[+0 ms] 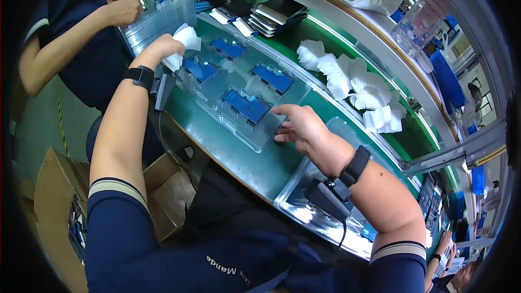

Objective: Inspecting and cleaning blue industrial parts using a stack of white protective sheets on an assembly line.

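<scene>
Left hand (163, 49) pinches white pads (184, 40) over a clear tray (260, 135) of blue parts (245, 106); right hand (298, 125), fingers narrow, steadies the tray's near edge.

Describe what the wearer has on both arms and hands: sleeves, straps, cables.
Both hands, left hand and right hand, are bare, no gloves. Each arm has a short navy sleeve ending in a pale striped cuff. Each wrist carries a black band, with a dark grey box-shaped device attached. A thin black cable runs down from the right one.
</scene>
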A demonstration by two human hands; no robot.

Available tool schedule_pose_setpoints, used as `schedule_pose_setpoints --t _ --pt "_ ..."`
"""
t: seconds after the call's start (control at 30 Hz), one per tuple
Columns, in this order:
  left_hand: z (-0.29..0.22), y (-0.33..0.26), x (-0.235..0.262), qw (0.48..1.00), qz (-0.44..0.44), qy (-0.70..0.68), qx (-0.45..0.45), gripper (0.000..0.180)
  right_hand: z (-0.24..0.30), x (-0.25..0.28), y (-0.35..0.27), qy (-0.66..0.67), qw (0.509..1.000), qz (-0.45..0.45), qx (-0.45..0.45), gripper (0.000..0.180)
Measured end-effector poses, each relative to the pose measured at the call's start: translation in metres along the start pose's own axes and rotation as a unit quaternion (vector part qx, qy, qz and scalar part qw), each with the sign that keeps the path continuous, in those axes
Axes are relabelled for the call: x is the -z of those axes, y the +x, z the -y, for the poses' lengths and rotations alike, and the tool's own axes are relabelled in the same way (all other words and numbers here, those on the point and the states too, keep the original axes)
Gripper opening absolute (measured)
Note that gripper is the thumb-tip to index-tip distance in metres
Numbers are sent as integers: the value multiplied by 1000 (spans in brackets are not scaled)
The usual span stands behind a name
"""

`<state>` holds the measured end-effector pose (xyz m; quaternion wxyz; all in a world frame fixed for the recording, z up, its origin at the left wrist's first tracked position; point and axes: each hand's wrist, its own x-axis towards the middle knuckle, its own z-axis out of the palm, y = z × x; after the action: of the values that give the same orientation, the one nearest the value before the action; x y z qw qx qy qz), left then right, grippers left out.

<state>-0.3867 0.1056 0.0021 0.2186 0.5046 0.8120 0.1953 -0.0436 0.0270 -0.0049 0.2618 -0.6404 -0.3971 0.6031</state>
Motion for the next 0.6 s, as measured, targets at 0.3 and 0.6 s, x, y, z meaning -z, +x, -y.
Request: schedule_pose_setpoints --t 0.3,0.6 --pt "-15 -4 36 999 -20 23 -23 58 -2 7 -6 22 999 18 40 23" --pt "-16 -109 48 910 46 -403 -88 29 -18 81 -79 105 983 26 146 64"
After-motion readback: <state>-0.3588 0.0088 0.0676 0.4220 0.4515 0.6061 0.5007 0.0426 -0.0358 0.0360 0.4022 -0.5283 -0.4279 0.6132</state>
